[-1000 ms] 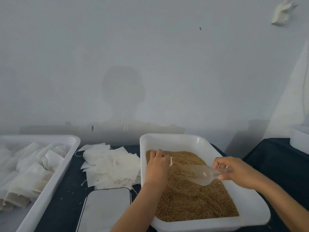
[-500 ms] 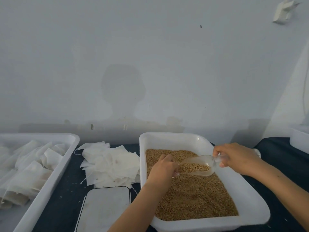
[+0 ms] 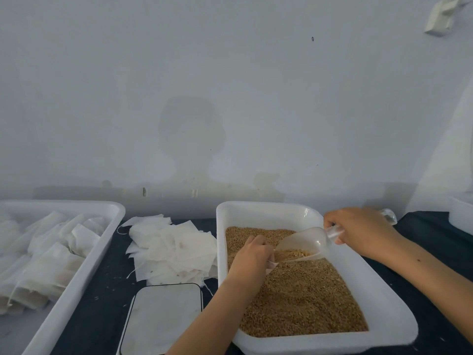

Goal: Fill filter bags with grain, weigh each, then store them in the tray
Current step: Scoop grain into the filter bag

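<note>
Here a filter bag (image 3: 271,265) is pinched by the left hand (image 3: 252,260) over the grain tub (image 3: 384,303), so spills fall back; the clear scoop (image 3: 304,245), gripped by the right hand (image 3: 358,230), is tilted toward its mouth.

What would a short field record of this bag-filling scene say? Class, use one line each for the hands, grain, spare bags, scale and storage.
left hand: holds a filter bag over the grain
right hand: grips clear scoop, tilted toward the bag
grain tray: white, holds brown grain
empty bags: loose pile on dark table
scale: nothing on it
storage tray: far left, holds filled bags
</note>
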The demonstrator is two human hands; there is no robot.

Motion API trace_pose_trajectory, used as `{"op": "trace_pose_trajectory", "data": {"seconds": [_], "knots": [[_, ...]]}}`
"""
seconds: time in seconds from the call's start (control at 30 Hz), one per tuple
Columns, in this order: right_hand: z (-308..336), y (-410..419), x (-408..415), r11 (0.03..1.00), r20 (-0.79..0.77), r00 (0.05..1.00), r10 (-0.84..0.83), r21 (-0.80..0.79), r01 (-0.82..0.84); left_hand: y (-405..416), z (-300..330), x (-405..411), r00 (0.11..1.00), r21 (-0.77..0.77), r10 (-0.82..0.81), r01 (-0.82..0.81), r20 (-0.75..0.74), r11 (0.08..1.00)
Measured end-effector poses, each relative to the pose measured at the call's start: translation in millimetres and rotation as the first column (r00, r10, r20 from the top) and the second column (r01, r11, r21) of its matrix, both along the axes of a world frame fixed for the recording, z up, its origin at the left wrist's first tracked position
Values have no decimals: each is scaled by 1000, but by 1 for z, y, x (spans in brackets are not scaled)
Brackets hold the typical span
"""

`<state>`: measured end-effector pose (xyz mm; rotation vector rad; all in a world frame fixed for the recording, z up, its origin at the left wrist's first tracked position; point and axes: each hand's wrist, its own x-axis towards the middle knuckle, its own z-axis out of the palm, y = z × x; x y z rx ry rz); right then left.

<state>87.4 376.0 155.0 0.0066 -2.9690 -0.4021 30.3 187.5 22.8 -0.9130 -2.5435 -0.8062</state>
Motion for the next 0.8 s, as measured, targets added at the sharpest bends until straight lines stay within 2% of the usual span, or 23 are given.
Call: {"op": "trace_pose_trajectory", "data": {"seconds": [0.13, 0.27, 0.4, 0.5, 0.67, 0.8], "knots": [[0, 2, 0, 1000, 2, 1000, -12, -15, 12, 0, 1, -1, 1000, 22, 5, -6, 12, 1000], [-7, 11, 3, 979, 141, 986, -94, -166, 117, 1, 0, -2, 997, 126, 32, -40, 70, 991], [-28, 15, 7, 940, 295, 950, -107, -281, 193, 1, 3, -4, 972, 262, 84, -141, 218, 955], [-56, 7, 5, 915, 329, 936, -123, -328, 235, -1, 6, -7, 944, 364, 77, -198, 321, 910], [-110, -11, -6, 887, 334, 923, -188, -346, 306, -4, 9, -6, 940, 466, 51, -214, 337, 858], [-125, -24, -9, 918, 330, 907, -261, -206, 339, -6, 10, -5, 939, 514, 11, -199, 344, 834]]}}
